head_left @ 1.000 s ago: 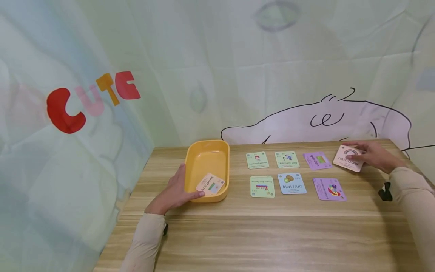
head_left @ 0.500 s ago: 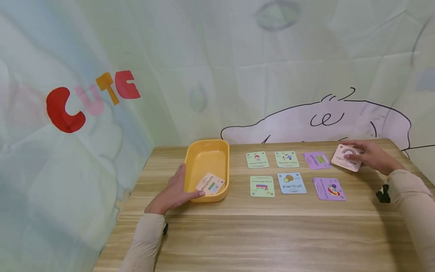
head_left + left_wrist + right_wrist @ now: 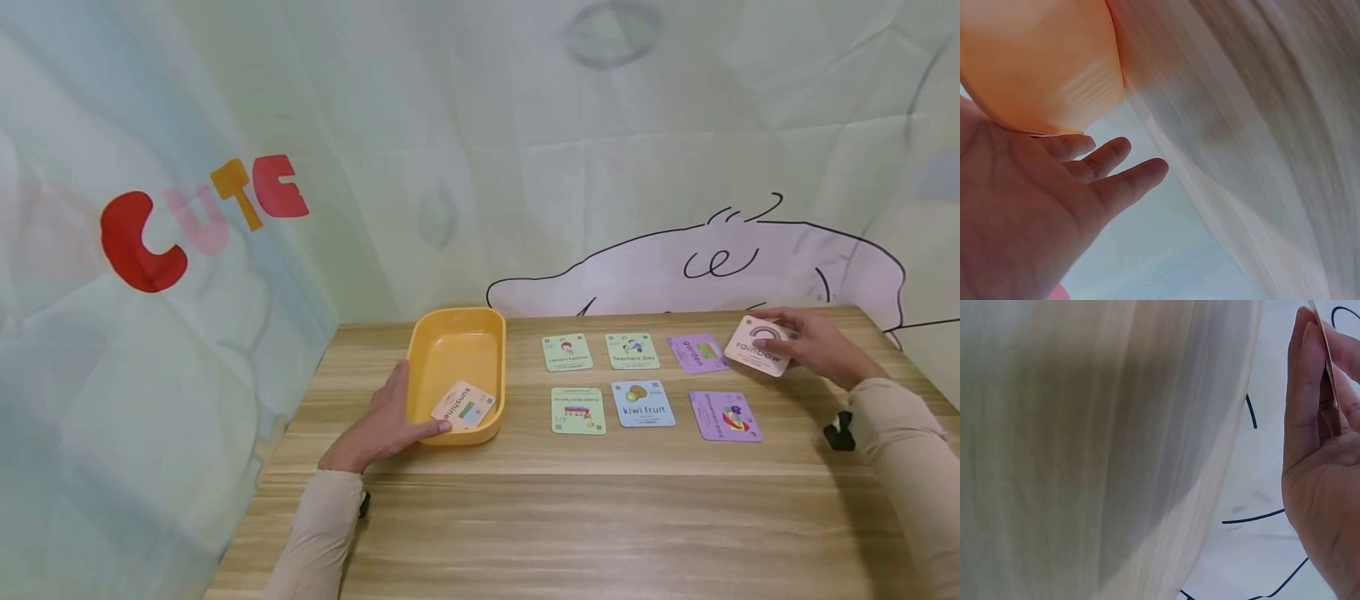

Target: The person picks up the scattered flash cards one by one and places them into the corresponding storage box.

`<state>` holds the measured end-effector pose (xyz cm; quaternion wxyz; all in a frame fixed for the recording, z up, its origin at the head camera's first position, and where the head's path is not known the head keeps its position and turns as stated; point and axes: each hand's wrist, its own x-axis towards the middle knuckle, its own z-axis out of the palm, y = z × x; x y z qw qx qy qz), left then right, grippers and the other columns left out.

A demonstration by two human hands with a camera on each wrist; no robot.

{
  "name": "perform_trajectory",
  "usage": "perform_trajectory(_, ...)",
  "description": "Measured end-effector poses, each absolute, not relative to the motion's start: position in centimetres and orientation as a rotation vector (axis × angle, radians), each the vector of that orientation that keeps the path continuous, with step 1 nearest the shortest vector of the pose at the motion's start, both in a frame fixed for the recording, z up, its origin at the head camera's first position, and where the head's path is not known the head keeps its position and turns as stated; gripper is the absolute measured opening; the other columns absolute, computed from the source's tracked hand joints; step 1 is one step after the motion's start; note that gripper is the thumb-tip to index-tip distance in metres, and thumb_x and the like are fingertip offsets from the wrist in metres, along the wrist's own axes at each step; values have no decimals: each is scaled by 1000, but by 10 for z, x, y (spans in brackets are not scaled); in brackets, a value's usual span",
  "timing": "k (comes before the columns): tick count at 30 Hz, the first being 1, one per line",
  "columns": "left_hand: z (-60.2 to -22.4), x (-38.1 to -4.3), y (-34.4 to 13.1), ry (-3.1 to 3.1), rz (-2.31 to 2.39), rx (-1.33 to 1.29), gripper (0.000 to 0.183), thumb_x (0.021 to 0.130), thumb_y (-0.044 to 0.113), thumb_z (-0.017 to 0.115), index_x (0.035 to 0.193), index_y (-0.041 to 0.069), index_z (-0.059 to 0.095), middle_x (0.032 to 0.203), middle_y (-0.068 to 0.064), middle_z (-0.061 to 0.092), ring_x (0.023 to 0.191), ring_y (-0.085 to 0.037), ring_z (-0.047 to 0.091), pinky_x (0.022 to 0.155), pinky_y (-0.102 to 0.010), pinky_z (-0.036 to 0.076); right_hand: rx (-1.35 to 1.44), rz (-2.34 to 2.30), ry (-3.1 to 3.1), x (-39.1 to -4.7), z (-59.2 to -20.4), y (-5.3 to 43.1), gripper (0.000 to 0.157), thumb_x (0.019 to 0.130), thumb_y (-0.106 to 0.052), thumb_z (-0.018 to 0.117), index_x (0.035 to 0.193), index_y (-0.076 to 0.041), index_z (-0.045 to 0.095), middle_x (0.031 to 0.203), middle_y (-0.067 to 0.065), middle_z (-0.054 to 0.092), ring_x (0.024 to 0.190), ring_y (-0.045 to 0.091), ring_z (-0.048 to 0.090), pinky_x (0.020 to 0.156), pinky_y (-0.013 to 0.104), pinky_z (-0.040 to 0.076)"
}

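Note:
My right hand (image 3: 819, 346) pinches a square pink "rainbow" card (image 3: 756, 350) at its right side, thumb on the printed face. The card is tilted up over the back right of the table; in the right wrist view, it shows edge-on as a thin card (image 3: 1333, 394) between thumb and fingers. At left, my left hand (image 3: 382, 425) rests with straight fingers along the outside of a yellow plastic tray (image 3: 501, 367), its thumb over the front rim. The left wrist view shows those fingers (image 3: 1132, 181) loosely extended beside the tray wall. Inside the tray leans a "sunshine" card (image 3: 467, 406).
Between tray and right hand, cards lie in two rows: Lantern Festival (image 3: 567, 352), Teachers' Day (image 3: 633, 352) and garden (image 3: 697, 354) behind; Dragon Boat Festival (image 3: 577, 411), kiwi fruit (image 3: 645, 404) and a purple card (image 3: 725, 417) in front. A printed curtain (image 3: 450, 125) hangs behind the wooden table (image 3: 570, 533).
My right hand has drifted slightly left with the rainbow card, which now reaches the garden card's edge in the head view. The left hand and tray have stayed put.

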<state>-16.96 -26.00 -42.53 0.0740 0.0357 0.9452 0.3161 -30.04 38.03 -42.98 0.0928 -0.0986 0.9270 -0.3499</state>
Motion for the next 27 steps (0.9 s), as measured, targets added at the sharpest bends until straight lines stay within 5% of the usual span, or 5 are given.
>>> perform_trajectory(27,-424,-168,-260,2842,917,107,133,76,67,77,163,11,-7,171,-16,0,154,-41,10,121,-63,17,-349,-1154,2765,-292,-426,344,70,100,-41,64,155,-7,38,141,28,47,93,23,61,69,30,58)
